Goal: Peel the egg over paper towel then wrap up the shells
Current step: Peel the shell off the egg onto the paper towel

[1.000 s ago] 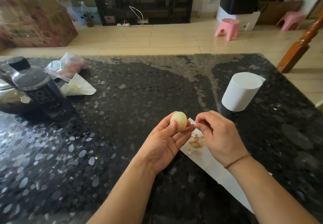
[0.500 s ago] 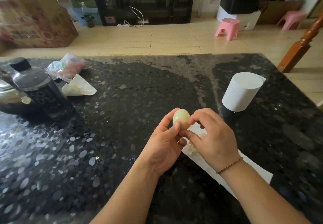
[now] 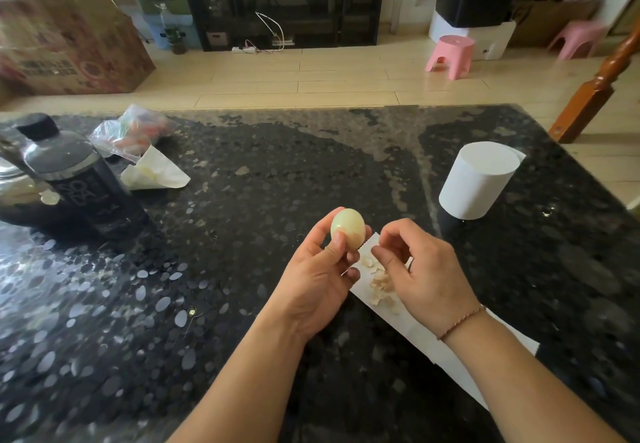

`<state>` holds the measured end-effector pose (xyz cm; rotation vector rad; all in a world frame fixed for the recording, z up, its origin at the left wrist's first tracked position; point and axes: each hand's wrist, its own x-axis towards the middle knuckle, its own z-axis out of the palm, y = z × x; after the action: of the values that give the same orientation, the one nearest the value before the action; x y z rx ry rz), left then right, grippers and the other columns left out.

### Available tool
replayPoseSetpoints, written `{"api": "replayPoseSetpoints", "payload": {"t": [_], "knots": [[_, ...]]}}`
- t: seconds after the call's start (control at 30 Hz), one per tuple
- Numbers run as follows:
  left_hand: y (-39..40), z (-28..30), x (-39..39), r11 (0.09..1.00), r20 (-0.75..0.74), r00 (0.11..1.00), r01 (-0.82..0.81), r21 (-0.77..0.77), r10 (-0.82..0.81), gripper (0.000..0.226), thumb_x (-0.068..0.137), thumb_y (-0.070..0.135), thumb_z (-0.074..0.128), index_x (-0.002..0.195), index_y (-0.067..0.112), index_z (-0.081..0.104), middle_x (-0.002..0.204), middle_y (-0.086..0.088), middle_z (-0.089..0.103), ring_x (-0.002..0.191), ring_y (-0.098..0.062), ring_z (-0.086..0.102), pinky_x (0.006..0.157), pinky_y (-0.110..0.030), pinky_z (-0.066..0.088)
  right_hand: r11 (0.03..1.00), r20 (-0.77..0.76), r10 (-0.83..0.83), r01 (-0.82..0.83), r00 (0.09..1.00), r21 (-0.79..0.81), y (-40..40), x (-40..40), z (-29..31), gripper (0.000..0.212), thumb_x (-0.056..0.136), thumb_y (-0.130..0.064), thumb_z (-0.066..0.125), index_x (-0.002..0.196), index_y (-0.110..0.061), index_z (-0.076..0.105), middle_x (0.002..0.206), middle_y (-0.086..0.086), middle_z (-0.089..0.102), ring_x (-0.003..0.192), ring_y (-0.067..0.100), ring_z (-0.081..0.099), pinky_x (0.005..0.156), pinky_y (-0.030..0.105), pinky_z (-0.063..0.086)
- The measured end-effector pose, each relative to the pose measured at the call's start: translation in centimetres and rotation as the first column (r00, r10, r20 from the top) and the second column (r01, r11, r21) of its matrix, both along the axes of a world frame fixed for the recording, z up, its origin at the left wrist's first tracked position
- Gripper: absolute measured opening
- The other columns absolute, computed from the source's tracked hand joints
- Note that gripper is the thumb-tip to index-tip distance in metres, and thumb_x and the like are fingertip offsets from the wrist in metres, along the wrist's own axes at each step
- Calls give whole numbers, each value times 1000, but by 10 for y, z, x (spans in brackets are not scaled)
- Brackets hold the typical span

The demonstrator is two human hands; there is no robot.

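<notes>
Left hand (image 3: 317, 278) grip tight around egg (image 3: 348, 228); right hand (image 3: 424, 274) half-curled, holding nothing visible.

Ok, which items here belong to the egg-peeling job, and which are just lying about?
Job: egg in left hand; right hand; shell bits; paper towel.
Lying about: towel roll; dark bottle; plastic bag; crumpled paper.
</notes>
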<state>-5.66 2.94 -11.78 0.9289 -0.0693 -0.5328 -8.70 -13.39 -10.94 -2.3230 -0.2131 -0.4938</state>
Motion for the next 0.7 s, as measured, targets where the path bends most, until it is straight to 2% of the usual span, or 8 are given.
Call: {"api": "replayPoseSetpoints", "payload": {"t": [0.07,0.13,0.2,0.33,0.47,0.57,0.63,0.7], "knots": [[2,0,1,999,16,1000,-26,30,26,46,90,16,65,135,22,56,113,-11,71,74,-11,52,72,-28,41,998,-87,-57,56,995,-9,-6,1,0,7,92,-32,58,95,-26,58,78,-11,63,73,11,62,60,27,54],[2,0,2,995,53,998,-44,91,40,50,84,13,69,132,23,58,107,-8,72,73,-11,53,72,-28,41,978,-182,-149,117,972,-175,-9,2,-4,17,93,-41,53,95,-27,63,89,-10,62,79,12,62,63,33,55],[-1,0,0,986,82,996,-59,158,47,51,82,12,70,129,24,57,100,-5,72,74,-12,55,74,-29,42,942,-212,-238,172,948,-288,-8,2,-5,19,91,-41,56,99,-27,65,103,-10,57,87,11,58,67,31,54],[-6,1,-4,965,135,990,-63,253,30,46,84,12,71,125,25,54,101,-6,72,84,-16,61,85,-35,47,984,-92,-161,152,983,-93,-3,-1,0,32,80,-32,70,109,-31,59,101,-15,59,85,9,58,67,30,56],[-9,2,-5,955,146,987,-105,276,66,46,82,12,73,121,20,49,113,-14,71,93,-26,67,98,-46,53,999,-62,-48,47,997,-24,2,-5,4,36,77,-32,70,110,-34,56,96,-16,61,78,12,59,61,30,57],[-10,3,-5,959,141,986,-121,257,87,49,81,14,78,120,17,47,115,-15,70,92,-26,67,94,-40,55,999,-35,-27,27,999,16,1,-3,6,26,81,-36,72,105,-32,63,96,-20,61,80,6,59,61,22,55],[-8,6,-5,963,153,986,-105,250,68,53,78,17,80,120,17,48,114,-13,72,87,-21,67,90,-36,55,991,-59,-42,49,997,124,-1,-2,8,20,80,-38,71,98,-33,64,93,-22,62,84,4,59,63,13,52],[-5,7,-4,958,192,981,-84,275,31,50,82,9,78,122,17,49,111,-10,73,91,-21,71,89,-35,55,977,-117,-50,73,992,200,-1,-1,10,18,78,-35,74,91,-35,61,91,-22,62,90,0,56,65,6,47]]}}
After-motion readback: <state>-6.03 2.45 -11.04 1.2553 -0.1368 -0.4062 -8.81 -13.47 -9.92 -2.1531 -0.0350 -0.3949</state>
